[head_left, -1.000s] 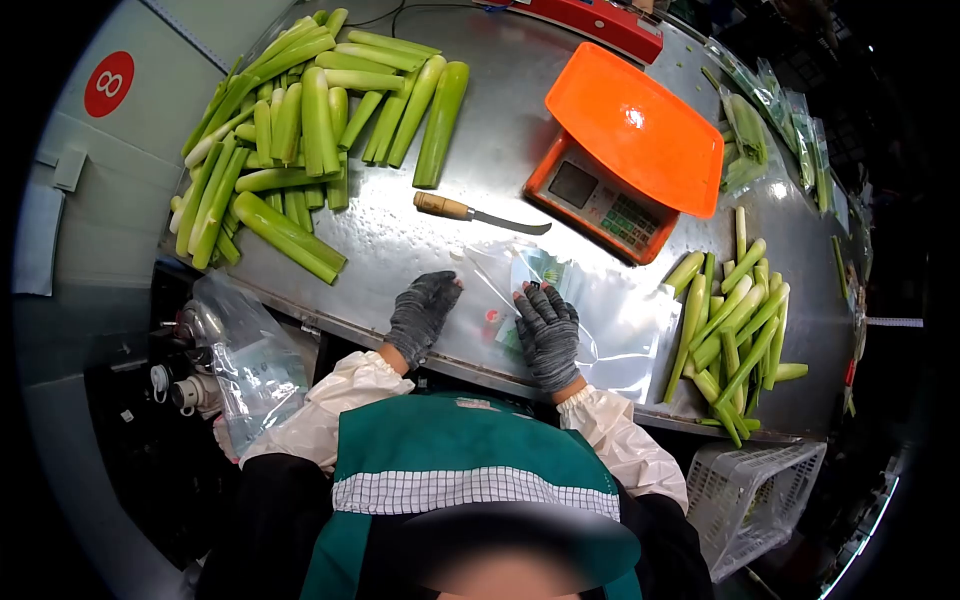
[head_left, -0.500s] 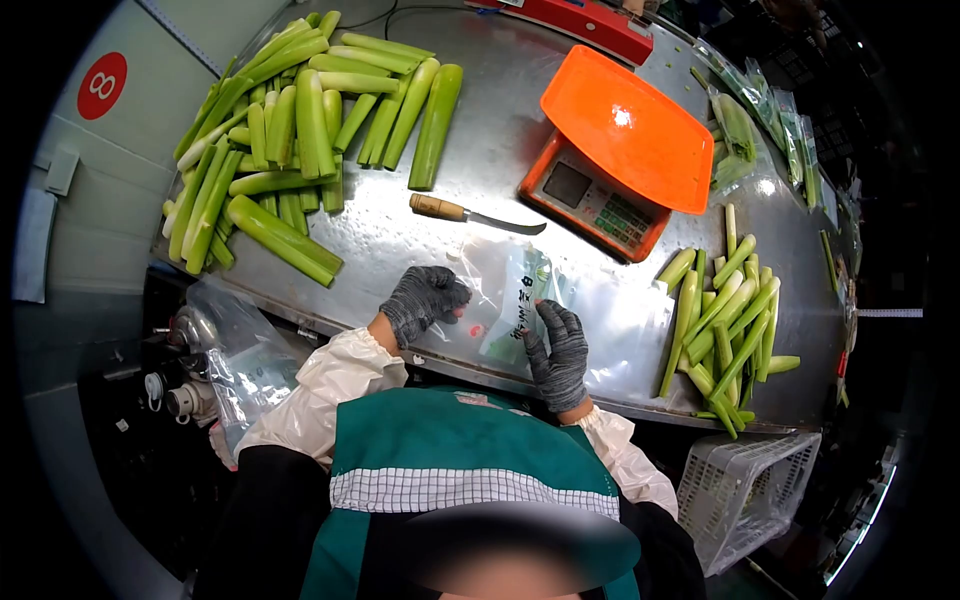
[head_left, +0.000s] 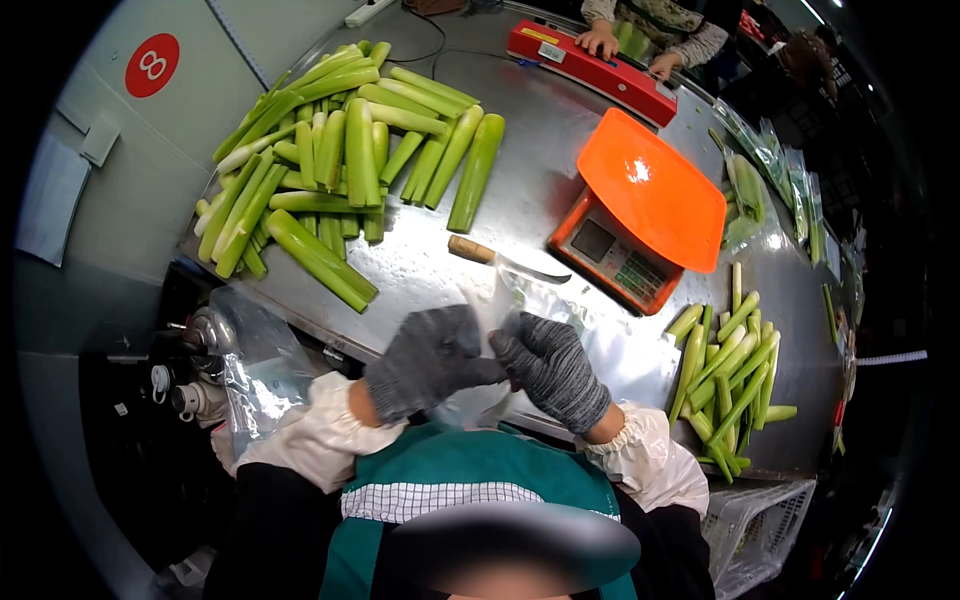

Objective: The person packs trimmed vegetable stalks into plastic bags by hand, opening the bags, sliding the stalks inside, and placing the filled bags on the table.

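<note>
My left hand, in a grey knit glove, is partly smeared by motion and has its fingers closed at a clear plastic bag. Facing it, my right hand, gloved the same way, pinches the bag's other side. The bag is raised off the table in front of my chest, partly hidden by both hands. Just beyond them lies a curved knife with a wooden handle. More flat clear bags rest on the metal table to the right of my right hand.
Thick green vegetable stalks are heaped at the back left, thinner ones at the right. An orange scale stands between. Behind it, a person's hands touch a red sealer. A white crate sits below the table's right edge.
Both hands have come together and lifted the bag, which lay flat on the table before. The view has tilted, bringing the other person's hands into sight at the red sealer.
</note>
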Available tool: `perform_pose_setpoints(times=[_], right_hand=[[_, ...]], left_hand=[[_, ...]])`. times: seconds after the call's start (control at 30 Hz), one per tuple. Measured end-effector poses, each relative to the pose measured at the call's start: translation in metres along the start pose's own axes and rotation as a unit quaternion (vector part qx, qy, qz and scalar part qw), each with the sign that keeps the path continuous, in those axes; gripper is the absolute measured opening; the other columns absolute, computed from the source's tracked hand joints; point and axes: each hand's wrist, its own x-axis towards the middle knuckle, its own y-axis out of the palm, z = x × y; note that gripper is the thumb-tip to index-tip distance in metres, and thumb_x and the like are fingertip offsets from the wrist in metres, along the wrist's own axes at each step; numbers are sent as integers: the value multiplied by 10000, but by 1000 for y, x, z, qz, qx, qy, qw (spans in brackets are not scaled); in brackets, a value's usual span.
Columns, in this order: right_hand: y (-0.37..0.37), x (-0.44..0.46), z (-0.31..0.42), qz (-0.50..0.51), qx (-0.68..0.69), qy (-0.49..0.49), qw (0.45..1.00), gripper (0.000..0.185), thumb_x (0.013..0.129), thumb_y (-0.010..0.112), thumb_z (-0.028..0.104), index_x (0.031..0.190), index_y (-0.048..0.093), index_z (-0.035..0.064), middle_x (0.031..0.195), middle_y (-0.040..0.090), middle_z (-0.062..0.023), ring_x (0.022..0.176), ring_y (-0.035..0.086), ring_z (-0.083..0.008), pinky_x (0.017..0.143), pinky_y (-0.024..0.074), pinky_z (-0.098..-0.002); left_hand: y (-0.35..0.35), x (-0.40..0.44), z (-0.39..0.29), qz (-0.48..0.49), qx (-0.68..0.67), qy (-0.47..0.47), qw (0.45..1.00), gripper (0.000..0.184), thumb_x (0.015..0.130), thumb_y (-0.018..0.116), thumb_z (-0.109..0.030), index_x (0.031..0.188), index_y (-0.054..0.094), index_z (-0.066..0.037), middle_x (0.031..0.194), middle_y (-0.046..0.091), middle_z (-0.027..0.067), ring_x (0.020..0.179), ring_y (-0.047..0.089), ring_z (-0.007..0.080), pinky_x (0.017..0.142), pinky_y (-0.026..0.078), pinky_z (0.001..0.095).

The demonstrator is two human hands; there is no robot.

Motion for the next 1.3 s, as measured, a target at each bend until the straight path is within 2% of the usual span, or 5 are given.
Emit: perform_pose_setpoints(times=[0.43, 0.53, 0.8, 1.0, 1.3], right_hand=[[137, 87, 53, 167, 282, -324, 887, 398, 810, 549, 237, 1116, 503, -15, 983, 583, -161, 864, 581, -252, 777, 459, -315], [159, 93, 57, 237, 235, -308, 891, 350, 822, 545, 161, 1124, 499, -11, 1032, 569, -160, 897, 571, -251, 792, 450, -295], [123, 142, -4, 401, -36, -109, 909, 442, 743, 624, 198, 1128, 498, 21, 907, 603, -127, 830, 583, -228, 780, 453, -317], [14, 252, -67, -42, -128, -186, 973, 1003, 563, 792, 305, 1331, 196, 58, 1222, 398, -176, 1083, 429, -245, 894, 385, -318], [18, 409, -29, 47, -522, 38, 851, 1172, 465, 748, 528, 1368, 57, 243, 1385, 80, -236, 1266, 87, -439, 966, 82, -615]], left_hand=[[-118, -173, 24, -657, 38, -9, 753, 237, 804, 529, -195, 979, 515, -35, 769, 527, 20, 415, 378, 42, 358, 254, 166], [-127, -212, 29, -611, 266, 20, 746, 586, 729, 658, -339, 1103, 450, 62, 1009, 524, 119, 896, 539, 201, 762, 467, 286], [-102, -126, 29, -320, 394, -157, 847, 154, 710, 635, -76, 850, 581, -37, 679, 551, 112, 603, 558, 263, 531, 438, 335], [-93, -107, 68, -300, 372, -197, 856, 258, 589, 655, -1, 832, 579, -45, 681, 571, 127, 593, 561, 277, 510, 431, 350], [-94, -89, 71, -295, 296, -236, 877, 322, 526, 645, -23, 836, 565, -64, 685, 565, 126, 590, 553, 308, 516, 431, 381]])
